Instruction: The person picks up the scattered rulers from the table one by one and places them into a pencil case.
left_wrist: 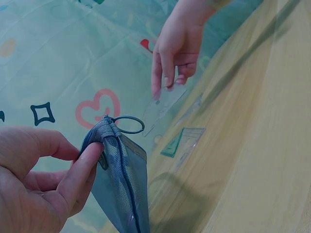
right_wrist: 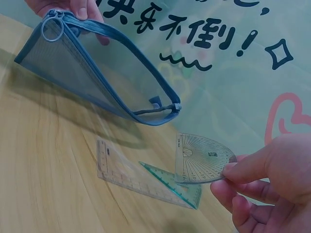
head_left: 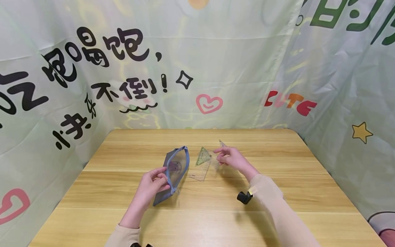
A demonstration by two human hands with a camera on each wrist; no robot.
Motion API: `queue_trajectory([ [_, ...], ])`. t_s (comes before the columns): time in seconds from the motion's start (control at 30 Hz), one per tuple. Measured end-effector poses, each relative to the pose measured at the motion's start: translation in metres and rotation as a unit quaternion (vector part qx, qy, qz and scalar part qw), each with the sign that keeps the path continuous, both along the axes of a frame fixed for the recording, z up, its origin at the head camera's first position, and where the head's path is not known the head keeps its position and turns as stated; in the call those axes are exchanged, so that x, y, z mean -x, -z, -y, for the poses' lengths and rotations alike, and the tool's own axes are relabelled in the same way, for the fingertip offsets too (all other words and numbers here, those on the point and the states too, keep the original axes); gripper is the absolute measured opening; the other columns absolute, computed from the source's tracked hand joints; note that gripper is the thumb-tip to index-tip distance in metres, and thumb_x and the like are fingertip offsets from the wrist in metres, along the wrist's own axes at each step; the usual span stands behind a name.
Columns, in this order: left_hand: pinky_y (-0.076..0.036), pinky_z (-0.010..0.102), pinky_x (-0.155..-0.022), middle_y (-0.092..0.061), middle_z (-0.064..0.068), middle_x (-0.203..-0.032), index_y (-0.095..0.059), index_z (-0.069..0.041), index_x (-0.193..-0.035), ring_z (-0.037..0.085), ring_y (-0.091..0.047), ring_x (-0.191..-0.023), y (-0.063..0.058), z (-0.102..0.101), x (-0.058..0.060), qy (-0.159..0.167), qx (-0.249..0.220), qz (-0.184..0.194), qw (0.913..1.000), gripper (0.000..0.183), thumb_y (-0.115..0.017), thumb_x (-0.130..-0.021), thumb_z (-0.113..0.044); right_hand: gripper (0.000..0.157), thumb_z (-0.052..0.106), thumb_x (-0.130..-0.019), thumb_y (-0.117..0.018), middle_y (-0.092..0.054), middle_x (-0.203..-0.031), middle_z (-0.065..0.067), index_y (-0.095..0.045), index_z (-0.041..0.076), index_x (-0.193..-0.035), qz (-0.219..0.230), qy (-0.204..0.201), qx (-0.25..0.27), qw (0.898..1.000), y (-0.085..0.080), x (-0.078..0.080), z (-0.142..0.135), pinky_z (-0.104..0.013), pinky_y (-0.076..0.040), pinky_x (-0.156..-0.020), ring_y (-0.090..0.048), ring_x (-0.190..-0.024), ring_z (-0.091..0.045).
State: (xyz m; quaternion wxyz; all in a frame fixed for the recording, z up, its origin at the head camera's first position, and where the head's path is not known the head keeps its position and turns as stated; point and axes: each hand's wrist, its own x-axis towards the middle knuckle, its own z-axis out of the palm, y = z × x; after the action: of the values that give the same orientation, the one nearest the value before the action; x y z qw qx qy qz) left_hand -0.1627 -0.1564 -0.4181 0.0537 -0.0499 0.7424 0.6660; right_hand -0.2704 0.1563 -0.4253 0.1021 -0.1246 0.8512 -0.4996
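My left hand (head_left: 151,183) pinches the rim of a blue mesh zip pouch (head_left: 187,161), its zip undone and its mouth gaping. The right wrist view shows a ring pull (right_wrist: 52,30) at the held end. Between thumb and fingers, my right hand (head_left: 231,159) holds a clear protractor (right_wrist: 204,158) above the table. Below it lies a green set square (right_wrist: 170,182), overlapping a larger clear set square (right_wrist: 103,165). A round purplish shape (head_left: 175,166) shows within the pouch's outline in the head view; what it is, I cannot tell.
Both set squares lie on a wooden table (head_left: 277,212), right of the pouch. Another thin clear piece (head_left: 222,143) shows just beyond my right hand, partly hidden. Printed cloth (head_left: 240,68) hangs behind the table and along its sides.
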Motion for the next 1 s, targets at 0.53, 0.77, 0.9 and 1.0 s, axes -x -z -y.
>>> queue_trajectory([
  [0.53, -0.063, 0.021, -0.073, -0.051, 0.005, -0.09, -0.049, 0.008, -0.137, 0.013, -0.061, -0.08, 0.0, 0.0, 0.0, 0.002, -0.003, -0.003, 1.0, 0.046, -0.055, -0.092, 0.004, 0.036, 0.003, -0.095, -0.058, -0.065, -0.105, -0.029, -0.059, -0.004, -0.13, -0.005, -0.003, 0.004, 1.0, -0.005, 0.003, 0.021, -0.041, -0.06, -0.074, -0.069, -0.08, -0.027],
  [0.77, -0.063, 0.021, -0.073, -0.051, 0.004, -0.09, -0.048, 0.009, -0.138, 0.013, -0.061, -0.08, 0.0, 0.0, 0.0, 0.002, -0.003, -0.003, 1.0, 0.047, -0.054, -0.091, 0.005, 0.038, 0.002, -0.094, -0.058, -0.066, -0.105, -0.028, -0.059, -0.005, -0.13, 0.006, -0.004, 0.028, 1.0, -0.009, 0.004, 0.029, -0.034, -0.059, -0.072, -0.068, -0.077, -0.017],
  [0.9, -0.063, 0.021, -0.073, -0.051, 0.004, -0.089, -0.048, 0.009, -0.138, 0.013, -0.061, -0.08, 0.0, 0.0, 0.0, 0.002, -0.004, -0.003, 1.0, 0.047, -0.054, -0.091, 0.005, 0.037, 0.002, -0.094, -0.058, -0.066, -0.104, -0.025, -0.059, -0.005, -0.131, 0.014, 0.002, 0.034, 0.999, -0.01, 0.004, 0.034, -0.036, -0.06, -0.074, -0.07, -0.084, -0.03],
  [1.0, -0.063, 0.021, -0.073, -0.051, 0.004, -0.09, -0.048, 0.008, -0.138, 0.013, -0.061, -0.081, 0.0, -0.001, 0.0, 0.001, -0.005, -0.002, 1.0, 0.047, -0.054, -0.091, 0.005, 0.037, 0.003, -0.095, -0.059, -0.066, -0.106, -0.025, -0.059, -0.003, -0.131, 0.019, 0.006, 0.031, 0.999, -0.01, 0.004, 0.037, -0.04, -0.062, -0.078, -0.069, -0.092, -0.038],
])
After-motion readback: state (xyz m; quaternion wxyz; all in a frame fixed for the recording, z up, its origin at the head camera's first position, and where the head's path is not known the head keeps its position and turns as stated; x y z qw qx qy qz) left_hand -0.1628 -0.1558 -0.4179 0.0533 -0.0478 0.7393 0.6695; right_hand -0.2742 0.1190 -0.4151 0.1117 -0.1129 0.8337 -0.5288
